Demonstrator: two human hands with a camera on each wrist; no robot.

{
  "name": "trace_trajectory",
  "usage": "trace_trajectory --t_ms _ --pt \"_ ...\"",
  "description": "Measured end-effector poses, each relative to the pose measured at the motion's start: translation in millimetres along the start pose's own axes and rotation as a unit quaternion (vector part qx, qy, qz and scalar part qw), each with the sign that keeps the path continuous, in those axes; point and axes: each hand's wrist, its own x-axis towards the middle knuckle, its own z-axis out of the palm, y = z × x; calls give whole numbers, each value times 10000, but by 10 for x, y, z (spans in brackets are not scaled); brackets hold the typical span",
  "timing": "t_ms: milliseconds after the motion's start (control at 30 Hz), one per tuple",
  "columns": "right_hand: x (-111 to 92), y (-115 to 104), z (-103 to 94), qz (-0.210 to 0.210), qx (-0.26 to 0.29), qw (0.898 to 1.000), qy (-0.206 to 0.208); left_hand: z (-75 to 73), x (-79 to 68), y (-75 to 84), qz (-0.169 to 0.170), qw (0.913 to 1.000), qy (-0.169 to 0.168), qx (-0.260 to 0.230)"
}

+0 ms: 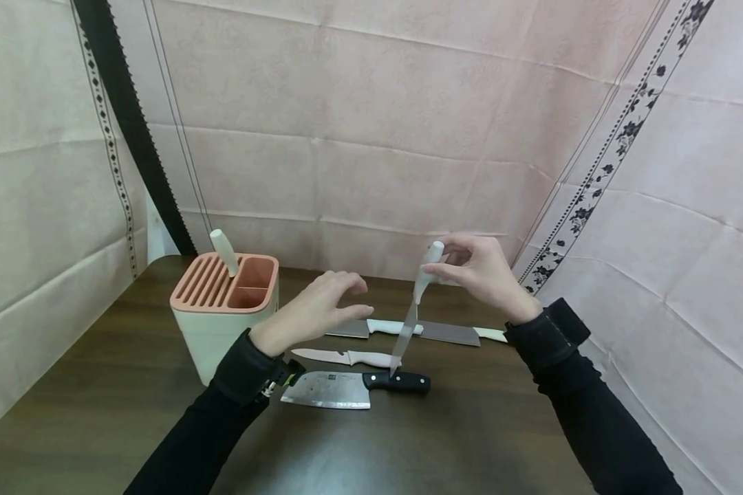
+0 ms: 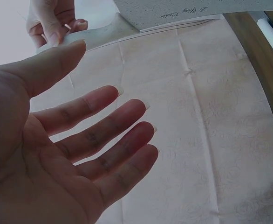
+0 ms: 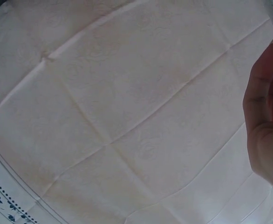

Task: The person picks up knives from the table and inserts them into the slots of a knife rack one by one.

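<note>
Probably for safety, our right hand (image 1: 486, 272) pinches the raised knife's handle (image 1: 424, 279); our left hand (image 1: 316, 306), loosely spread, holds nothing.

The held knife (image 1: 411, 319) has a smooth, plastic-looking handle (image 1: 424, 276), the table (image 1: 470, 433) glossy wood grain.

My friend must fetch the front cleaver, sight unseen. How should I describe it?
On the brown table, find the pale, pink-topped knife block. To its right, several knives lie spread out; the cleaver is frontmost, its broad blade towards the block. Its black handle sets it apart: the other knives' handles are white or pale.
</note>
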Motion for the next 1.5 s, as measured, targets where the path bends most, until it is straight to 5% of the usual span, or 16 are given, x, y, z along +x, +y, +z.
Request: trace_trajectory --t_ms 1067,1500 --pt "75 -110 112 -240 -82 9997 -72 105 165 121 73 9993 -69 -373" --pt "100 -217 173 -463 99 9988 -127 183 296 158 844 9945 245 -577"
